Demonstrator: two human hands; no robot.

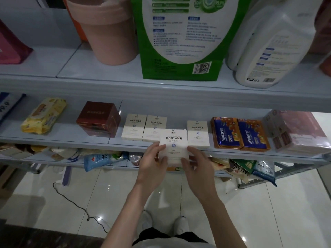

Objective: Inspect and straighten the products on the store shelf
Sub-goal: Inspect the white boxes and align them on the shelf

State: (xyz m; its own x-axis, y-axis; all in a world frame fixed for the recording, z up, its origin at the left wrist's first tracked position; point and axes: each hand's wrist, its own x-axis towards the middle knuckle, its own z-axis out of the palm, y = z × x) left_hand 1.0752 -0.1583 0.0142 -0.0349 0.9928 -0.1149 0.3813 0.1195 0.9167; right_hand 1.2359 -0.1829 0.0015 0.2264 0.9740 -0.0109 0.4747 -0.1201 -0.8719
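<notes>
A white probiotic box [173, 143] is held off the front of the middle shelf [71, 140], label facing me. My left hand [152, 165] grips its left edge and my right hand [197, 167] grips its right edge. Three matching white boxes stay on the shelf: two side by side [134, 127] [155, 127] to the left and one [198, 133] to the right, with a gap between them behind the held box.
On the middle shelf lie a yellow wipes pack [43, 115], a dark red box [98, 118], two blue-orange juice cartons [240, 134] and a pink wrapped pack [297, 131]. Above stand a pink bucket [107, 29], a green box [179, 38] and a white jug [268, 45]. A cable [71, 199] crosses the floor.
</notes>
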